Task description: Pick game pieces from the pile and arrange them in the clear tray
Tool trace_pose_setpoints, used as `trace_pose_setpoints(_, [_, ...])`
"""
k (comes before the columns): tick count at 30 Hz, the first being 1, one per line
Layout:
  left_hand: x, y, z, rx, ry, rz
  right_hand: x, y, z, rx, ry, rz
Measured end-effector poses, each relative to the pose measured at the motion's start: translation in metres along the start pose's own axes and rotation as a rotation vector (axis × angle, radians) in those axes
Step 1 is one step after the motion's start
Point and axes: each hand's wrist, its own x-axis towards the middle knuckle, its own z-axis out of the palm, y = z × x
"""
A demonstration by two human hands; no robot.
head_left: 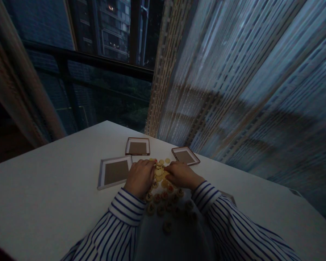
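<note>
A small heap of pale yellow round pieces (159,172) lies on the white table between my two hands. My left hand (140,177) is closed at the heap's left side, knuckles up, its fingertips mostly hidden. From the right, my right hand (182,174) reaches the heap with bent, closed fingers touching its edge. What either hand holds is too small and dark to make out. Nearer to me, several round pieces with red or dark characters (164,195) lie face up in loose rows, the closest ones in shadow.
Left of the heap is a large shallow tray (100,174). Behind it stands a smaller brown-rimmed tray (137,154), with another (195,162) at the back right. A partly hidden flat object (228,197) is beside my right sleeve. Curtains (220,72) hang beyond the table (57,181).
</note>
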Motion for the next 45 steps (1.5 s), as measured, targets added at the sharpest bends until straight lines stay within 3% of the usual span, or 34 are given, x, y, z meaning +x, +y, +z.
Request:
trace_pose_setpoints(10, [-0.001, 0.001, -0.001, -0.017, -0.015, -0.014, 0.002, 0.004, 0.004, 0.145, 0.087, 0.035])
trace_pose_setpoints(18, [-0.001, 0.001, 0.007, -0.185, 0.059, 0.021, 0.002, 0.016, 0.006, 0.97, 0.147, 0.072])
trace_pose_setpoints(25, [0.0, 0.003, 0.009, -0.249, 0.11, 0.08, -0.003, 0.017, 0.002, 1.364, 0.079, 0.081])
trace_pose_setpoints(45, [0.0, 0.007, 0.009, -0.255, 0.245, 0.186, -0.009, 0.016, 0.0, 1.473, 0.033, 0.063])
